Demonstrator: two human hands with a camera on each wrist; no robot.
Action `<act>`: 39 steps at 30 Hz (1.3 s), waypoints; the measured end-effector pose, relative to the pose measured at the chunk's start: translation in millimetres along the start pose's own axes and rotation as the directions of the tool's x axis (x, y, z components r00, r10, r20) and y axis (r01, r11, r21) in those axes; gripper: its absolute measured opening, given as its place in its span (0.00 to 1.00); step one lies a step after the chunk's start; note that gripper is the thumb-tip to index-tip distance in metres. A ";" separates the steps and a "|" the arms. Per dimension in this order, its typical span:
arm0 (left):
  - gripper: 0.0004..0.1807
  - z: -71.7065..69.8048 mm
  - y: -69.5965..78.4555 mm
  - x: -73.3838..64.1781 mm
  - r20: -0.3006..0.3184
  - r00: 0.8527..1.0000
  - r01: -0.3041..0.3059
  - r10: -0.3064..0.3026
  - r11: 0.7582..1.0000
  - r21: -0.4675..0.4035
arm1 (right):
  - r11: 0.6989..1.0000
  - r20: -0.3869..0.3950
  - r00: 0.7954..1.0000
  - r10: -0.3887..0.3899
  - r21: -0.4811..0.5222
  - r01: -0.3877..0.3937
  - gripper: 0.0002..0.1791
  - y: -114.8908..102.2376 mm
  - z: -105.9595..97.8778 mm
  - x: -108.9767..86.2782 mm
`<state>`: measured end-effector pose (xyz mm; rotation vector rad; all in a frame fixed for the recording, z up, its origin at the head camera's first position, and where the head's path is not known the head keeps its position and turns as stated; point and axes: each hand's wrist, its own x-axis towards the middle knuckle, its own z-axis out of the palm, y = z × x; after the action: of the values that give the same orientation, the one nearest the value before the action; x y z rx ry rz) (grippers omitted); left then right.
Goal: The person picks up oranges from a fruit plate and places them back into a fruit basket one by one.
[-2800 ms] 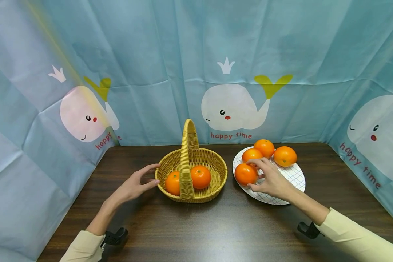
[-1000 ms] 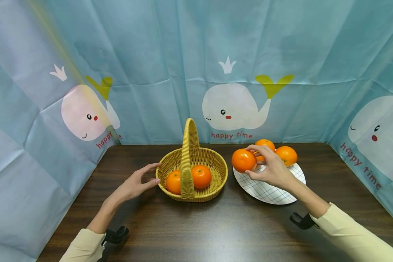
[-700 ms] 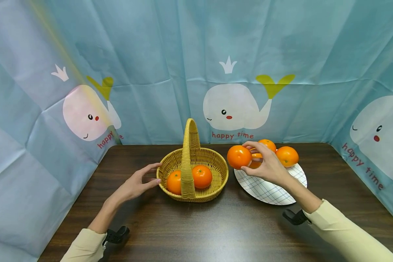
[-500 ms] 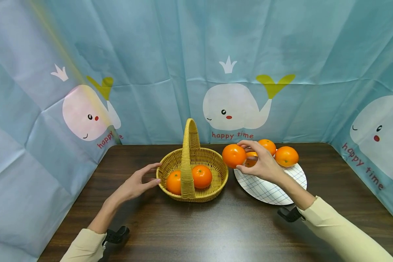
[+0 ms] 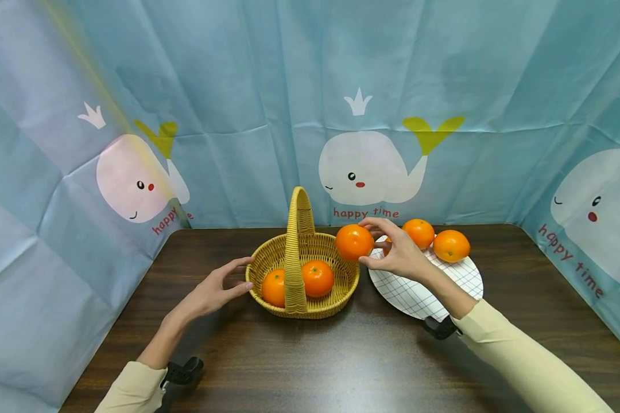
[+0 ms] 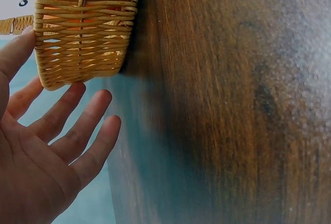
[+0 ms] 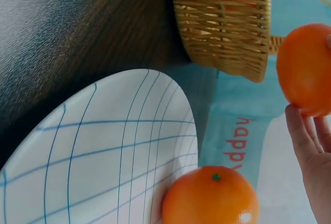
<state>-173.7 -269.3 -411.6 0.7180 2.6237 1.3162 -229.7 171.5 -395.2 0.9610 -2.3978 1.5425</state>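
Note:
My right hand holds an orange between thumb and fingers, raised over the right rim of the yellow wicker basket. In the right wrist view that orange appears at the right edge, beside the basket. Inside the basket lie two oranges, one partly behind the tall handle. At the basket's left rim, my left hand rests its spread thumb and fingertips on the wicker. The left wrist view shows the hand with fingers loosely extended against the basket wall.
A white plate with blue grid lines stands right of the basket. Two oranges show at its back, and another is mostly hidden behind my right hand. A blue curtain with whale prints hangs behind the dark wooden table.
My right hand has lifted an orange off the plate and carried it left to the basket's right rim. My left hand has stayed at the left rim.

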 end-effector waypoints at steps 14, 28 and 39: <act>0.32 -1.8 -2.2 -1.5 -0.002 1.000 -0.016 0.016 1.000 0.002 | 0.999 0.037 0.999 0.001 0.039 -0.003 0.38 -16.0 15.6 11.3; 0.32 -1.5 -3.0 0.0 -0.006 1.000 -0.021 0.021 1.000 0.000 | 0.999 0.080 0.997 -0.011 0.051 0.007 0.34 -38.7 20.6 19.1; 0.32 -0.1 -4.6 0.0 -0.003 1.000 -0.002 0.001 1.000 -0.022 | 1.000 0.095 0.996 0.004 0.000 -0.004 0.38 3.2 29.4 21.4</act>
<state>-175.4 -271.8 -415.1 0.7153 2.6077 1.3454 -241.9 137.8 -402.2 1.0528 -2.4639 1.5318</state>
